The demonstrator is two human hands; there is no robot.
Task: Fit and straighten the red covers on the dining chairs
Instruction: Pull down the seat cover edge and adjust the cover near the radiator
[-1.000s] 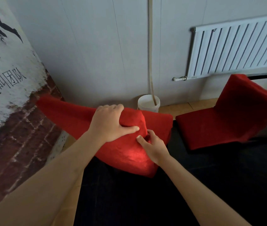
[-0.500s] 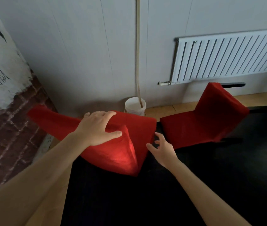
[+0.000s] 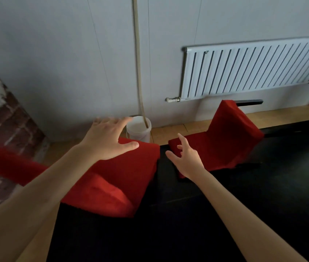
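A red cover lies over the near chair at the lower left, with a raised fold near its front corner. My left hand hovers above its far edge, fingers spread, holding nothing. My right hand is open with loosely bent fingers, between the two chairs, over the near corner of the second red-covered chair at the right. That chair's backrest stands tilted toward the wall.
A black table fills the lower right. A white bucket with a thin pole in it stands by the grey wall. A white radiator hangs at the right. A brick-patterned panel stands at the left.
My left hand has let go of the cover's fold and lifted with fingers spread. My right hand has moved right, off the near cover toward the second chair. The view has shifted right.
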